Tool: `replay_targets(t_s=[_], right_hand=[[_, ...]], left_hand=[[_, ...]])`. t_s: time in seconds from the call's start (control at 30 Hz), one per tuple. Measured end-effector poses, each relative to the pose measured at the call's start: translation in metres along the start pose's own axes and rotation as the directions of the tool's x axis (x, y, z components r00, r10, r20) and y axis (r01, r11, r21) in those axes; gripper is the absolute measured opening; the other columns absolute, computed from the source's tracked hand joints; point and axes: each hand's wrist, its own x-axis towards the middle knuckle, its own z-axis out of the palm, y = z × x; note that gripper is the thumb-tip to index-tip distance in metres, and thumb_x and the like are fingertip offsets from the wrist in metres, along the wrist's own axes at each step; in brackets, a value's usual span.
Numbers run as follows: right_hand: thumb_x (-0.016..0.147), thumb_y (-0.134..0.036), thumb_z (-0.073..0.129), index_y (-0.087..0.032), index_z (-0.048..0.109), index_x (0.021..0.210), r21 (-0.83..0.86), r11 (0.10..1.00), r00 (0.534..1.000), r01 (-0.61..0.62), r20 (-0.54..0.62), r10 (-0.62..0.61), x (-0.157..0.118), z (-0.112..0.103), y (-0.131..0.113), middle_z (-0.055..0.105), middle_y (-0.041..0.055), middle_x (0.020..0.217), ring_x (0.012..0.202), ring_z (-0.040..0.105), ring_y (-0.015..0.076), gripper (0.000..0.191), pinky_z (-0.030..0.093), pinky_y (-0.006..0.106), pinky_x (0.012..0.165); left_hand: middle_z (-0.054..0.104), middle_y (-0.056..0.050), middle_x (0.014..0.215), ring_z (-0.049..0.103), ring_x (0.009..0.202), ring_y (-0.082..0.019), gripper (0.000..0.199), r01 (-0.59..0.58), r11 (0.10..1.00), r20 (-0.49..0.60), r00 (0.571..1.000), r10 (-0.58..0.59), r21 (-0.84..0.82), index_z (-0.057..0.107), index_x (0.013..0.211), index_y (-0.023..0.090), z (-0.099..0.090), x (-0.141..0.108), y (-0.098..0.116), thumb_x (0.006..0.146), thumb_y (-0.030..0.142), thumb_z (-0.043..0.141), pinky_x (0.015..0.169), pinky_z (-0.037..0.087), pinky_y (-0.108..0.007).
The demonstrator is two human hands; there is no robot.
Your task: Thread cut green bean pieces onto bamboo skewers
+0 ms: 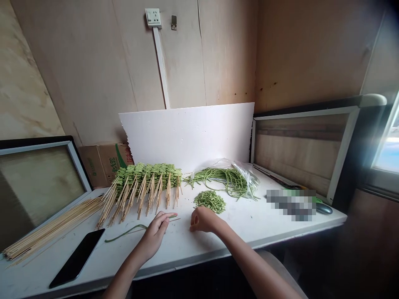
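My left hand (156, 232) is closed round a long green bean (124, 235), whose tail lies on the table to the left. A thin skewer (175, 219) sticks out to the right past its fingertips. To the right, my right hand (202, 220) is closed, its fingers curled together low over the table; what they hold, if anything, is hidden. Just behind it lies a pile of short cut bean pieces (210, 201). Stacked bean skewers (146, 178) stand behind my left hand, their bare stick ends pointing toward me.
Bare sticks (56, 224) and a black phone (77, 257) lie on the white table (249, 230) at left. Long beans (224, 178) spill from a plastic bag (249, 176) at the back. A white board (190, 135) stands behind. A blurred patch (291, 203) covers something at right.
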Motion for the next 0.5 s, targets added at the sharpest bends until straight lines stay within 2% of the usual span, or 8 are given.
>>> replay_targets(t_s=[0.07,0.13,0.2,0.23,0.33,0.43,0.5], right_hand=[[0.075,-0.027,0.083,-0.021,0.081,0.072,0.022,1.000,1.000,0.018,-0.003,-0.018,-0.001,-0.005,-0.004,0.076,0.0048,0.068,0.058,0.066,0.0171,0.007,0.048,0.026,0.059],[0.094,-0.036,0.065,-0.019,0.081,0.082,0.093,0.993,0.997,0.073,-0.030,-0.070,-0.003,-0.012,-0.013,0.078,0.0071,0.077,0.066,0.069,0.0181,0.026,0.051,0.027,0.065],[0.104,-0.042,0.049,-0.018,0.080,0.091,0.197,0.966,0.985,0.168,-0.070,-0.157,-0.005,-0.019,-0.024,0.079,0.0083,0.087,0.076,0.071,0.0186,0.041,0.052,0.029,0.072],[0.104,-0.045,0.049,-0.018,0.079,0.095,0.248,0.945,0.976,0.214,-0.084,-0.199,-0.006,-0.021,-0.030,0.079,0.0082,0.091,0.080,0.072,0.0188,0.041,0.052,0.028,0.073],[0.090,-0.049,0.072,-0.020,0.078,0.105,0.342,0.896,0.959,0.282,-0.103,-0.262,-0.008,-0.023,-0.043,0.079,0.0067,0.093,0.081,0.071,0.0193,0.033,0.052,0.027,0.071],[0.085,-0.041,0.079,-0.020,0.080,0.097,0.350,0.882,0.948,0.316,-0.153,-0.279,-0.008,-0.022,-0.048,0.078,0.0061,0.089,0.079,0.070,0.0190,0.024,0.051,0.028,0.071],[0.087,-0.036,0.077,-0.020,0.080,0.092,0.334,0.881,0.939,0.334,-0.201,-0.280,-0.008,-0.023,-0.048,0.078,0.0062,0.090,0.080,0.070,0.0188,0.016,0.050,0.028,0.072]], left_hand=[[0.065,-0.007,0.109,0.057,0.075,-0.015,0.046,-0.018,1.000,0.021,1.000,0.018,0.010,0.068,0.131,0.024,0.001,-0.001,0.002,0.102,0.049,0.043,0.077,0.053,-0.031],[0.064,-0.007,0.108,0.057,0.074,-0.015,0.044,-0.031,0.999,0.020,0.999,0.030,0.009,0.068,0.131,0.024,0.002,0.000,0.004,0.102,0.047,0.044,0.075,0.052,-0.030],[0.066,-0.008,0.110,0.061,0.082,-0.017,0.042,-0.044,0.999,-0.004,0.999,0.044,-0.013,0.070,0.128,0.024,0.003,0.000,0.007,0.100,0.048,0.050,0.077,0.052,-0.030],[0.067,-0.008,0.110,0.063,0.087,-0.018,0.041,-0.047,0.998,-0.022,0.999,0.047,-0.032,0.071,0.126,0.023,0.004,0.001,0.008,0.099,0.048,0.053,0.079,0.053,-0.031],[0.070,-0.007,0.099,0.066,0.090,-0.020,0.046,-0.032,0.994,-0.058,0.998,0.026,-0.102,0.068,0.129,0.020,0.006,0.002,0.009,0.093,0.049,0.063,0.085,0.053,-0.033],[0.070,-0.005,0.092,0.067,0.084,-0.019,0.053,-0.021,0.989,-0.070,0.997,0.011,-0.148,0.061,0.134,0.017,0.007,0.002,0.010,0.091,0.047,0.067,0.082,0.054,-0.034],[0.070,-0.006,0.091,0.067,0.081,-0.019,0.050,-0.007,0.991,-0.059,0.998,-0.001,-0.136,0.064,0.129,0.016,0.006,0.001,0.012,0.090,0.047,0.068,0.080,0.055,-0.034]])
